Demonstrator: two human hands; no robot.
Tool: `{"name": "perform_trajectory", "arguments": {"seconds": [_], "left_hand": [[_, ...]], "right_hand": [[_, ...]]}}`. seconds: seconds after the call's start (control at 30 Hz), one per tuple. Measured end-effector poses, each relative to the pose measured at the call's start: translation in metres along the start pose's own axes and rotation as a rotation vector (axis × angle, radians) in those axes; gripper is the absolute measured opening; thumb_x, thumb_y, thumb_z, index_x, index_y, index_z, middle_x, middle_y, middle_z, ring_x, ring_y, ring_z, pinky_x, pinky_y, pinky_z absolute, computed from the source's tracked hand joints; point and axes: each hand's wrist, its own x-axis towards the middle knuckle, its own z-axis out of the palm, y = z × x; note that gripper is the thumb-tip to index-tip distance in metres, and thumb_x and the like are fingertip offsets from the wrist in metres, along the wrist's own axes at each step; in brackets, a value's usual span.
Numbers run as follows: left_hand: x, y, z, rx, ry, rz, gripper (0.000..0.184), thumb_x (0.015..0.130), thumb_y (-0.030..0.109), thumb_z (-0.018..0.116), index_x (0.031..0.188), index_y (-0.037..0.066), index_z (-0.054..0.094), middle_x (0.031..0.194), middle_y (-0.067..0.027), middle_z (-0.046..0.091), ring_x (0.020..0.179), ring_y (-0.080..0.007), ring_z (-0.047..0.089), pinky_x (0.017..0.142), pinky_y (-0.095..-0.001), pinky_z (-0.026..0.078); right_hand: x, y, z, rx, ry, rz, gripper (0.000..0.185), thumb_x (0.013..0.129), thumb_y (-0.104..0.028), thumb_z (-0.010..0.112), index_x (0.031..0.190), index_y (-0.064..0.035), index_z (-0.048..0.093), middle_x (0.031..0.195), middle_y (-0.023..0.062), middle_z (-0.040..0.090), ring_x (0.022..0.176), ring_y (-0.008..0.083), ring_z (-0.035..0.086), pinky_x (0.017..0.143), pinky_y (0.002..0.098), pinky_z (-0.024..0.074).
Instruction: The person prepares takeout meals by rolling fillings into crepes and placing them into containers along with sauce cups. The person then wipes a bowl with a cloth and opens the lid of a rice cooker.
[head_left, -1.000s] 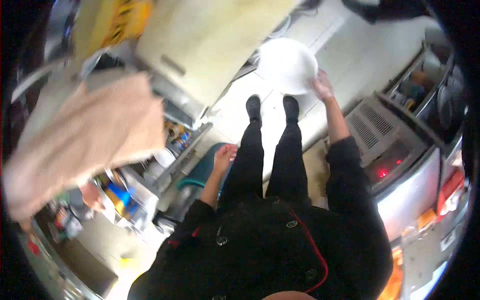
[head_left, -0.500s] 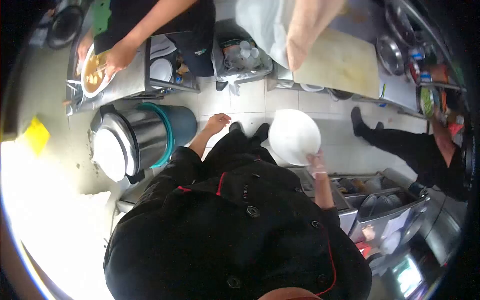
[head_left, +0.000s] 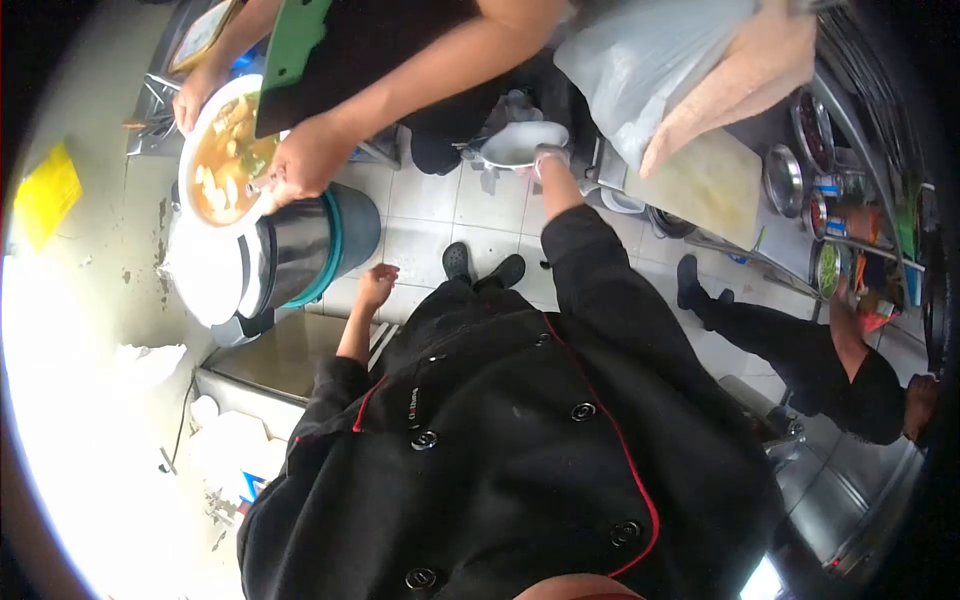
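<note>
My right hand (head_left: 552, 160), in a clear glove, grips the rim of a white bowl (head_left: 525, 133) held out at arm's length. The bowl is tipped over the waste bin area beneath the far work table; its contents cannot be made out. My left hand (head_left: 376, 286) hangs low beside the large steel cooker (head_left: 298, 262), its fingers curled in with nothing visible in them. At the upper left, a co-worker's hands (head_left: 303, 160) hold another white bowl (head_left: 270, 205) with orange-brown soup and pale pieces, and a utensil in it.
A cutting board (head_left: 705, 190) lies on the right-hand counter, beside steel pans (head_left: 782, 180). A grey plastic bag (head_left: 640, 75) hangs near the co-worker at the top. Another person (head_left: 800, 360) in dark clothes stands at the right. A teal bin (head_left: 352, 240) stands behind the cooker.
My right hand has carried the white bowl forward and left, towards the bin. The co-worker's soup bowl has come closer, over the cooker. My left hand is lower and further left.
</note>
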Motion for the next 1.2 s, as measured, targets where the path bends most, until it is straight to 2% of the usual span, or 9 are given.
{"name": "perform_trajectory", "arguments": {"seconds": [0.13, 0.3, 0.47, 0.53, 0.73, 0.87, 1.0, 1.07, 1.2], "left_hand": [[-0.016, 0.002, 0.017, -0.135, -0.016, 0.015, 0.022, 0.087, 0.016, 0.059, 0.103, 0.008, 0.071, 0.089, -0.0091, 0.072, 0.079, -0.0186, 0.068, 0.076, -0.0327, 0.052], [0.023, 0.024, 0.108, -0.201, -0.284, 0.508, 0.041, 0.092, 0.026, 0.052, 0.124, 0.004, 0.062, 0.117, -0.0134, 0.067, 0.102, -0.024, 0.065, 0.087, -0.0337, 0.051], [-0.014, 0.208, 0.144, -0.709, -0.361, -0.136, 0.071, 0.091, 0.059, 0.05, 0.14, 0.009, 0.048, 0.136, -0.0167, 0.052, 0.113, -0.0276, 0.055, 0.094, -0.043, 0.046], [-0.011, 0.229, 0.18, -0.84, -0.216, -0.154, 0.063, 0.093, 0.048, 0.052, 0.14, 0.007, 0.046, 0.136, -0.0165, 0.052, 0.112, -0.029, 0.056, 0.094, -0.0451, 0.046], [-0.053, 0.256, 0.272, -1.509, 0.171, -0.117, 0.036, 0.084, 0.012, 0.059, 0.117, -0.002, 0.055, 0.107, -0.0147, 0.059, 0.097, -0.0298, 0.06, 0.079, -0.0442, 0.051], [-0.086, 0.254, 0.28, -1.482, 0.289, -0.337, 0.034, 0.083, 0.008, 0.057, 0.114, -0.005, 0.055, 0.101, -0.0162, 0.06, 0.092, -0.0298, 0.062, 0.078, -0.0432, 0.052], [-0.137, 0.259, 0.26, -1.544, 0.256, -0.144, 0.045, 0.078, 0.001, 0.055, 0.122, -0.008, 0.051, 0.11, -0.0177, 0.061, 0.099, -0.0317, 0.063, 0.087, -0.0438, 0.051], [-0.153, 0.274, 0.256, -1.616, 0.253, -0.042, 0.044, 0.077, 0.0, 0.054, 0.12, -0.008, 0.052, 0.109, -0.0173, 0.06, 0.102, -0.0309, 0.061, 0.091, -0.0442, 0.049], [-0.166, 0.297, 0.256, -1.548, 0.187, -0.035, 0.047, 0.078, 0.007, 0.052, 0.122, -0.006, 0.05, 0.112, -0.0184, 0.058, 0.104, -0.0325, 0.058, 0.093, -0.0442, 0.047]], "right_hand": [[-0.008, 0.004, 0.063, -0.189, -0.103, -0.076, 0.037, 0.095, -0.012, 0.048, 0.129, 0.0024, 0.043, 0.126, 0.0201, 0.051, 0.106, 0.0391, 0.059, 0.082, 0.055, 0.0555], [-0.023, 0.004, -0.102, -0.291, 0.103, -0.052, 0.038, 0.095, -0.012, 0.049, 0.128, 0.0051, 0.046, 0.127, 0.0199, 0.052, 0.105, 0.0373, 0.06, 0.083, 0.0488, 0.0554], [-0.105, 0.0, -0.148, -0.965, -0.063, -0.103, 0.028, 0.089, -0.011, 0.056, 0.113, 0.0032, 0.056, 0.111, 0.0194, 0.06, 0.097, 0.0331, 0.064, 0.08, 0.0449, 0.0549], [-0.151, -0.007, -0.142, -1.39, -0.193, -0.256, 0.022, 0.086, -0.014, 0.06, 0.102, 0.0017, 0.065, 0.097, 0.0184, 0.066, 0.09, 0.03, 0.067, 0.078, 0.0423, 0.0545], [-0.171, -0.032, -0.198, -0.578, -0.181, 0.145, 0.037, 0.082, -0.015, 0.067, 0.114, 0.0014, 0.059, 0.103, 0.0134, 0.064, 0.087, 0.0266, 0.067, 0.066, 0.0382, 0.0551], [-0.225, -0.129, -0.189, -1.136, -0.761, 0.528, 0.047, 0.086, -0.032, 0.07, 0.117, -0.0003, 0.056, 0.105, 0.012, 0.062, 0.083, 0.0238, 0.066, 0.061, 0.0284, 0.0539], [-0.215, -0.217, -0.202, -2.033, -0.868, -0.291, 0.059, 0.083, -0.053, 0.069, 0.115, -0.0059, 0.053, 0.107, 0.0095, 0.06, 0.086, 0.0263, 0.061, 0.079, 0.0457, 0.0526], [-0.247, -0.246, -0.183, -1.772, -0.311, -0.885, 0.073, 0.079, -0.057, 0.07, 0.123, -0.0032, 0.049, 0.117, 0.0112, 0.06, 0.098, 0.0261, 0.06, 0.091, 0.0475, 0.0462], [-0.176, -0.247, -0.131, -1.342, -0.281, -1.493, 0.061, 0.084, -0.035, 0.067, 0.127, -0.0004, 0.041, 0.117, 0.014, 0.058, 0.102, 0.0271, 0.058, 0.092, 0.0397, 0.0466]]}}
